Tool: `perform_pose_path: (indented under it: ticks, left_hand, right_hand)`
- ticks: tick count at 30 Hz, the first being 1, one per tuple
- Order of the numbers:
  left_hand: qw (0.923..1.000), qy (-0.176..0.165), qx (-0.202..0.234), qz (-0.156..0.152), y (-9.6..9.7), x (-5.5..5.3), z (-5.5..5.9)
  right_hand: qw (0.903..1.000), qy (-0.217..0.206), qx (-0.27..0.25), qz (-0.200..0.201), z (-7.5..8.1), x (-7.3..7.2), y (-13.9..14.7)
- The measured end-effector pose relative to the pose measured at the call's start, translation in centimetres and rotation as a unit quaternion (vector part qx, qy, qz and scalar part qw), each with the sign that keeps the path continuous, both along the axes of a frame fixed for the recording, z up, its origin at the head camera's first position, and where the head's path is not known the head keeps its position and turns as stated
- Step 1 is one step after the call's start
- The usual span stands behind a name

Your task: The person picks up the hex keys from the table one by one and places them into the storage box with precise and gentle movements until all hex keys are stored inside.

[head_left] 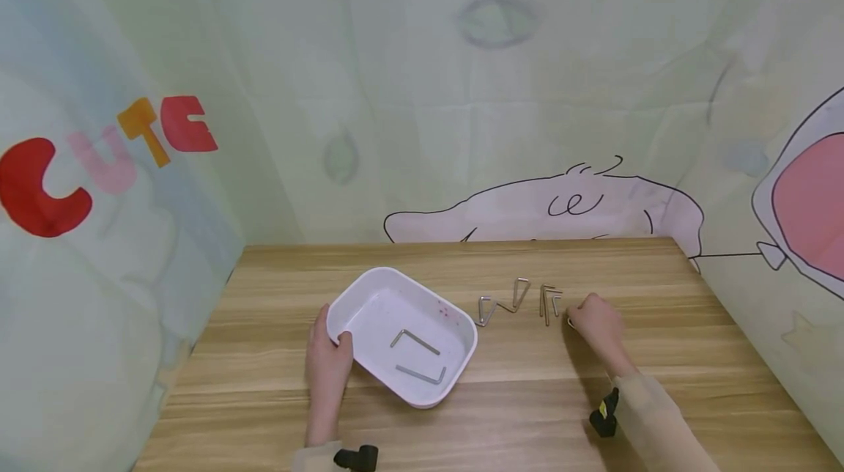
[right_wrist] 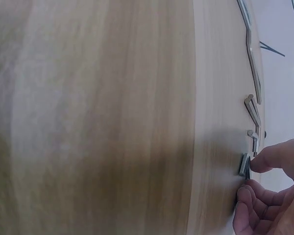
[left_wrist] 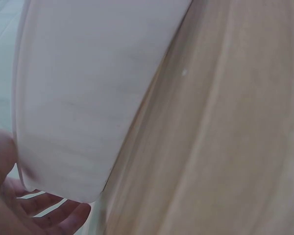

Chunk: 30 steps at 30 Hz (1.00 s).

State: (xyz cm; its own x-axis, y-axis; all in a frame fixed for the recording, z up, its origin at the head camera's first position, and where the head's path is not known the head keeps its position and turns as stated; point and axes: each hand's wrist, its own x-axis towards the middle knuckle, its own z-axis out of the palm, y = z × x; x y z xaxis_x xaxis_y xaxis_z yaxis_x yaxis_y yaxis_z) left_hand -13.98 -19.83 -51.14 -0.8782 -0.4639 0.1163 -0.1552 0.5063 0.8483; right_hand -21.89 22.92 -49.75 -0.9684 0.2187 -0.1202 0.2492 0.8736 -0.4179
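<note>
My left hand (head_left: 328, 355) grips the left end of a white plastic tray (head_left: 369, 296), its thumb over the rim and the other fingers along the outside wall. Inside the tray lie two long L-shaped hex keys, one towards the middle (head_left: 422, 342) and one nearer the front wall (head_left: 418, 374). Over at the right of the table, my right hand (head_left: 598, 322) pinches a small hex key (right_wrist: 243, 165) between thumb and forefinger, low at the wooden surface. Most of that key is hidden by the fingers in the head view.
Left of the right hand, several more hex keys lie on the wooden table (head_left: 514, 399): a small one (head_left: 556, 303), longer ones (head_left: 545, 303), and a crossed group (head_left: 486, 309) nearer the tray. A printed cloth (head_left: 422, 127) hangs along the table's back and sides.
</note>
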Motion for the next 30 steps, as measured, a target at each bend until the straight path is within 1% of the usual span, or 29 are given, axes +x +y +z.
perform_pose_path:
  ticks: [6, 12, 19, 25, 30]
  left_hand:
    - [1.0, 0.0, -0.001, 0.001, 0.02, 0.04, -0.08]
    - [1.0, 0.001, -0.004, 0.002, 0.02, 0.01, -0.11]
    - [1.0, 0.001, 0.001, 0.001, 0.04, 0.04, -0.16]
    - [1.0, 0.001, 0.0, 0.0, 0.05, 0.07, -0.13]
    - [1.0, 0.004, -0.001, 0.002, 0.02, -0.02, -0.18]
  right_hand:
    - [0.9999, -0.002, -0.012, 0.008, -0.19, -0.12, -0.25]
    - [0.9999, 0.006, -0.005, 0.012, -0.41, -0.24, -0.36]
    - [0.9997, -0.005, 0.006, 0.024, -0.24, -0.17, -0.49]
    - [0.9992, 0.01, 0.001, 0.038, -0.3, 0.06, -0.62]
    - [0.999, 0.027, -0.004, 0.035, -0.33, 0.15, -0.59]
